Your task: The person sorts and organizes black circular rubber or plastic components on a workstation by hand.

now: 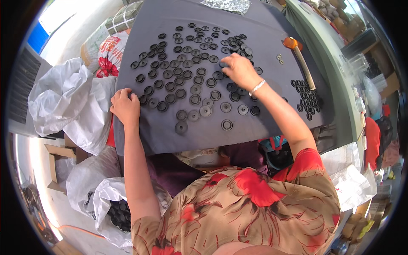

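Note:
Many round black rubber discs and rings (170, 86) lie spread over a dark grey cloth-covered table (238, 138). My right hand (241, 71) reaches over the right half of the spread, its thumb and fingers closed on a black disc (223, 64) at their tips. Some discs under that hand and forearm are hidden. At the table's left edge rests my left hand (126, 105), its fingers curled in, close beside the leftmost discs. Whether anything is inside its fingers cannot be seen.
A hammer (304, 68) with an orange head lies at the table's right, near a tight group of small black rings (307, 100) and several tiny metal pieces (279, 58). White sacks (68, 97) stand at the left; an open one below holds black parts (120, 216). Clear plastic (227, 5) lies at the far edge.

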`<state>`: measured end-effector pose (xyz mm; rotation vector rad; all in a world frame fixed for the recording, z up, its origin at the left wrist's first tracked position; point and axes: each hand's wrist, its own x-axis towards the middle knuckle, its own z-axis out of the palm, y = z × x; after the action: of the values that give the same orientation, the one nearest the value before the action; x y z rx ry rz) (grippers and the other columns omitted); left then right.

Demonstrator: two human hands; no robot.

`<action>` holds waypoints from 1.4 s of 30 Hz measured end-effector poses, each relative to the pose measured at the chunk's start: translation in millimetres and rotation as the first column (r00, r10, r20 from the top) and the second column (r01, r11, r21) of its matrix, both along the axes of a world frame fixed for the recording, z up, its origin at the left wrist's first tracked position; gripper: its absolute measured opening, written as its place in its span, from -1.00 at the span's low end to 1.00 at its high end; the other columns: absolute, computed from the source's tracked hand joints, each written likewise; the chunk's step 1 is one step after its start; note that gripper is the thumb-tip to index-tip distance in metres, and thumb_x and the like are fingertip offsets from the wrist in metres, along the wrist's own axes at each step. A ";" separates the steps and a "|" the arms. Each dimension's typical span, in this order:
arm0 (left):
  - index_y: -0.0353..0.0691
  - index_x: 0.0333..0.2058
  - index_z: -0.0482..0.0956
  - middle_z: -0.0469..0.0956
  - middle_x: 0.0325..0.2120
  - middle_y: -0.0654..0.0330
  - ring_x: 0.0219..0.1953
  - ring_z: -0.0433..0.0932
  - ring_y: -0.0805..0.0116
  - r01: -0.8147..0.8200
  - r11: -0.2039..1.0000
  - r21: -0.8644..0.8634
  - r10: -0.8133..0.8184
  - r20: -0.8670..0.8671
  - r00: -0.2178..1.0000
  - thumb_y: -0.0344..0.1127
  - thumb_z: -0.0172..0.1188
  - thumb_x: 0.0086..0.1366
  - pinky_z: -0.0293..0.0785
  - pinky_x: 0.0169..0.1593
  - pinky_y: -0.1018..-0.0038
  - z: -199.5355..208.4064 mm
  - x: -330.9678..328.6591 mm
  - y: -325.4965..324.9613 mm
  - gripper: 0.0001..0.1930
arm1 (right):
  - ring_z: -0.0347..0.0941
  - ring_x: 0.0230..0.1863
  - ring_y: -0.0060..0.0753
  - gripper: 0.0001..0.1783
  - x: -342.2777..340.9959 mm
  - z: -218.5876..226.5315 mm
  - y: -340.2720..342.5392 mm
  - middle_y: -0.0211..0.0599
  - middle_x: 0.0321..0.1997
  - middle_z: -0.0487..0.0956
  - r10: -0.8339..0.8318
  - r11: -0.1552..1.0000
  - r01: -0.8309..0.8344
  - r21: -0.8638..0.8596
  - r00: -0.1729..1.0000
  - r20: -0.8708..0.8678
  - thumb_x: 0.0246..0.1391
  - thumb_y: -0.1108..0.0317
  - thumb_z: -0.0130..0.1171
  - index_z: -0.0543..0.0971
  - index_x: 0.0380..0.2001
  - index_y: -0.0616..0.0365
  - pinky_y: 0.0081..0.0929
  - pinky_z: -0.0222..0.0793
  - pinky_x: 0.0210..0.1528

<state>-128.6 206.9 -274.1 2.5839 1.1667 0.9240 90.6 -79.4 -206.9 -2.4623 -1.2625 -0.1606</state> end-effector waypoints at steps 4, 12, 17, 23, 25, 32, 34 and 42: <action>-0.10 -0.34 0.59 0.52 -0.14 0.26 0.00 0.40 0.24 -0.005 1.000 0.000 0.005 -0.003 1.000 -0.31 0.13 0.05 0.20 0.03 0.19 -2.8 -1.1 4.0 -0.83 | 0.48 -0.19 0.00 -0.72 28.8 -13.2 14.3 -0.04 -0.26 0.51 -0.003 0.997 0.005 -0.078 1.000 0.024 -0.03 0.26 0.20 0.56 -0.27 0.20 -0.18 0.40 -0.13; -0.08 -0.31 0.59 0.52 -0.15 0.29 -0.01 0.41 0.21 -0.006 0.999 0.032 0.006 0.012 1.000 -0.29 0.13 0.06 0.25 0.03 0.17 -5.0 -2.6 6.0 -0.81 | 0.50 -0.23 0.00 -0.81 36.5 -31.8 27.9 -0.02 -0.35 0.55 0.079 0.996 -0.079 -0.034 0.997 0.020 -0.03 0.33 0.15 0.56 -0.39 0.24 -0.21 0.41 -0.13; -0.11 -0.33 0.59 0.52 -0.15 0.27 0.00 0.40 0.24 0.018 1.000 0.025 -0.019 0.020 1.000 -0.32 0.14 0.05 0.21 0.03 0.19 -0.3 0.6 1.1 -0.83 | 0.49 -0.23 -0.02 -0.82 37.4 -35.4 39.4 -0.02 -0.37 0.55 0.183 0.979 -0.164 0.121 0.967 -0.174 -0.04 0.38 0.12 0.57 -0.34 0.22 -0.23 0.39 -0.14; -0.11 -0.33 0.59 0.52 -0.15 0.28 0.00 0.39 0.25 0.000 1.000 0.019 0.000 0.002 1.000 -0.32 0.13 0.05 0.21 0.02 0.18 -4.8 -2.8 2.7 -0.82 | 0.47 -0.25 0.01 -0.82 49.5 -30.7 21.6 -0.07 -0.31 0.50 -0.064 0.989 0.066 0.130 0.998 -0.020 0.00 0.28 0.15 0.57 -0.36 0.14 -0.17 0.40 -0.15; -0.11 -0.33 0.59 0.52 -0.15 0.27 0.00 0.39 0.25 0.004 1.000 0.026 -0.004 0.007 1.000 -0.32 0.12 0.05 0.21 0.02 0.18 -1.6 -2.0 3.1 -0.82 | 0.48 -0.22 -0.01 -0.80 63.3 -21.3 7.2 -0.07 -0.30 0.51 -0.237 0.970 0.232 0.073 0.970 0.061 0.02 0.24 0.13 0.58 -0.34 0.10 -0.16 0.40 -0.14; -0.13 -0.32 0.58 0.52 -0.15 0.26 0.00 0.40 0.25 0.009 1.000 0.018 -0.009 -0.001 1.000 -0.33 0.12 0.05 0.21 0.02 0.18 0.9 -1.8 1.9 -0.82 | 0.48 -0.13 -0.02 -0.74 81.3 -15.8 6.0 -0.08 -0.19 0.50 -0.277 0.961 0.278 0.003 0.957 0.084 0.03 0.27 0.14 0.58 -0.18 0.01 -0.17 0.40 -0.08; -0.13 -0.32 0.58 0.52 -0.15 0.25 0.00 0.40 0.24 0.008 1.000 0.019 -0.008 0.004 1.000 -0.34 0.12 0.05 0.21 0.02 0.17 0.0 -3.0 0.4 -0.81 | 0.47 -0.10 -0.04 -0.74 87.0 -18.6 15.9 -0.09 -0.15 0.50 -0.202 0.953 0.227 -0.201 0.970 0.138 0.02 0.26 0.15 0.58 -0.19 0.01 -0.19 0.40 -0.06; -0.13 -0.33 0.58 0.52 -0.16 0.25 -0.01 0.40 0.24 0.008 1.000 0.027 -0.009 0.013 1.000 -0.34 0.12 0.05 0.21 0.03 0.19 -1.0 -2.2 0.9 -0.83 | 0.52 -0.21 -0.02 -0.82 106.4 -28.6 9.2 -0.11 -0.28 0.58 -0.258 0.966 0.254 0.046 0.936 0.238 0.04 0.39 -0.01 0.58 -0.39 0.16 -0.15 0.44 -0.16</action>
<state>-130.8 207.8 -275.1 2.5974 1.1468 0.9605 197.0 -70.3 -235.5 -2.6491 -1.0165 -0.5529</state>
